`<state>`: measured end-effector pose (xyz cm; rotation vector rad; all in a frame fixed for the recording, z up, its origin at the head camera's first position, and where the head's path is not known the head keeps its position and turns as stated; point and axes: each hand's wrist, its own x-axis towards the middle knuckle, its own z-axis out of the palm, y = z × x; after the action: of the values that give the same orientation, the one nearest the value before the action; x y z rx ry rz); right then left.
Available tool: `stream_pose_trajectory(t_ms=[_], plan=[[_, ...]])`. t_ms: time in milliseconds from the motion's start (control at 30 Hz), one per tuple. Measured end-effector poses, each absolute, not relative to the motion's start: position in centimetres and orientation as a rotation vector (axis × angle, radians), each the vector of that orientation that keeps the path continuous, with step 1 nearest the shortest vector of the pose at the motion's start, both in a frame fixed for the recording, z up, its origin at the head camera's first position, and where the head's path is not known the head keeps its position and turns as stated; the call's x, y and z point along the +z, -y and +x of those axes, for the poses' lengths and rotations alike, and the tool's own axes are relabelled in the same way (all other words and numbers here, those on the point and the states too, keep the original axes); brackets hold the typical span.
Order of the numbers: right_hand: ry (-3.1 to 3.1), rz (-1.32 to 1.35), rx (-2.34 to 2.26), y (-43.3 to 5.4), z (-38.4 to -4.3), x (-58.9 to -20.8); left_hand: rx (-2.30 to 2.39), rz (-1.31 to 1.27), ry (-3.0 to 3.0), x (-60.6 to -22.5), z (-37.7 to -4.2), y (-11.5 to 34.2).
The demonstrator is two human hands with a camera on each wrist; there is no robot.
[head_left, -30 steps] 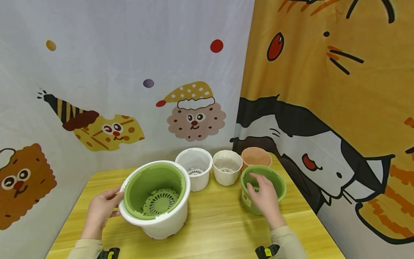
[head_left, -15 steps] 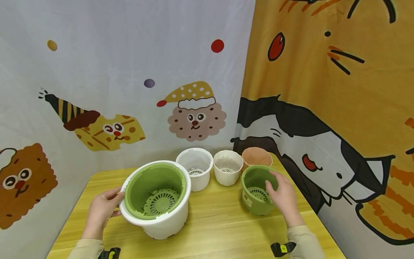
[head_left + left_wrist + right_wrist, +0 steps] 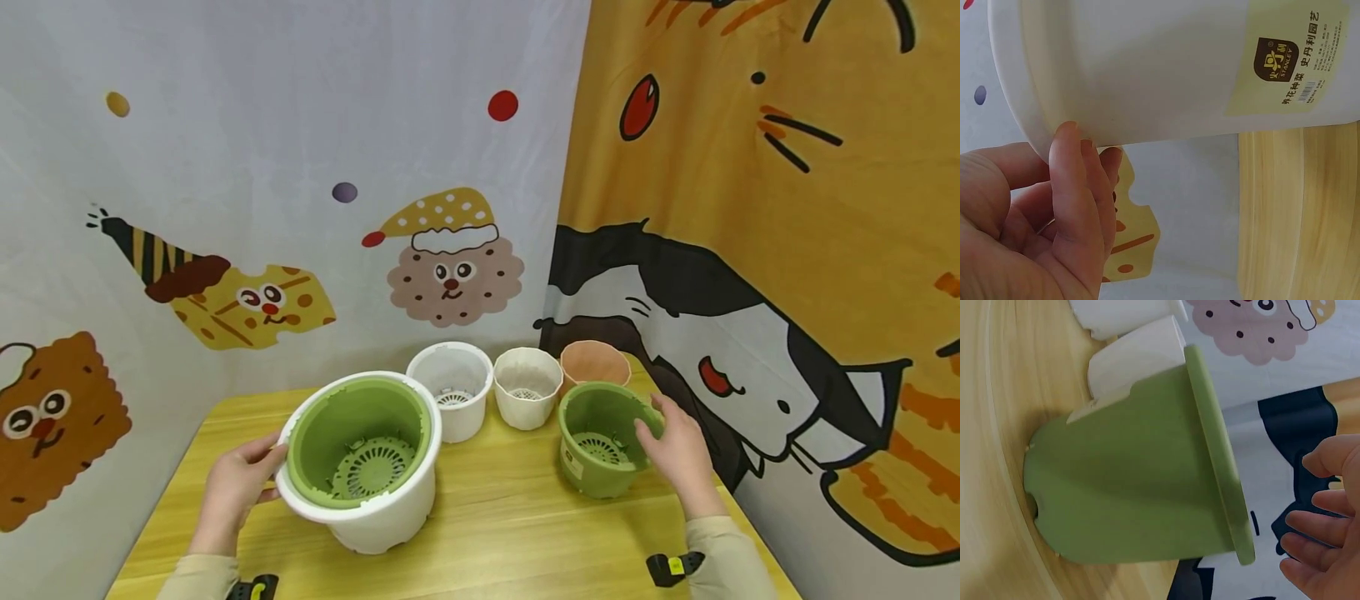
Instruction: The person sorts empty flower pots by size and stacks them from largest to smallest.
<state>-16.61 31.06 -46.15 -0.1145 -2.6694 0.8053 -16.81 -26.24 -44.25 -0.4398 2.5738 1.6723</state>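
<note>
My left hand (image 3: 236, 490) pinches the rim of a large white flowerpot (image 3: 393, 521) at the left of the table. Nested inside that pot is a green flowerpot (image 3: 311, 442) with a slotted bottom. The left wrist view shows a yellow label (image 3: 1297, 56) on the white wall and fingertips under the rim. A smaller green flowerpot (image 3: 596, 479) stands upright on the right side. Beside its rim is my right hand (image 3: 681, 454), fingers loosely bent and holding nothing. In the right wrist view a gap separates those fingers from the pot's rim (image 3: 1219, 456).
Behind, in a row, stand a white flowerpot (image 3: 468, 417), a cream fluted flowerpot (image 3: 525, 412) and a terracotta-coloured flowerpot (image 3: 595, 364), partly hidden by the green one. Printed cloths (image 3: 450, 100) hang close behind the wooden table (image 3: 495, 533) and along its right side.
My right hand has moved from over the smaller green flowerpot's mouth to the right, out past its rim. My left hand stays at the large white flowerpot's rim.
</note>
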Motion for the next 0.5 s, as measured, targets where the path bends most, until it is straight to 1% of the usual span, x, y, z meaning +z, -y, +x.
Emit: stream_pose_trajectory(t_ms=[500], plan=[[2.824, -0.193, 0.793, -32.8, -16.9, -45.9, 1.662, -0.436, -2.59, -44.4, -16.8, 26.1]])
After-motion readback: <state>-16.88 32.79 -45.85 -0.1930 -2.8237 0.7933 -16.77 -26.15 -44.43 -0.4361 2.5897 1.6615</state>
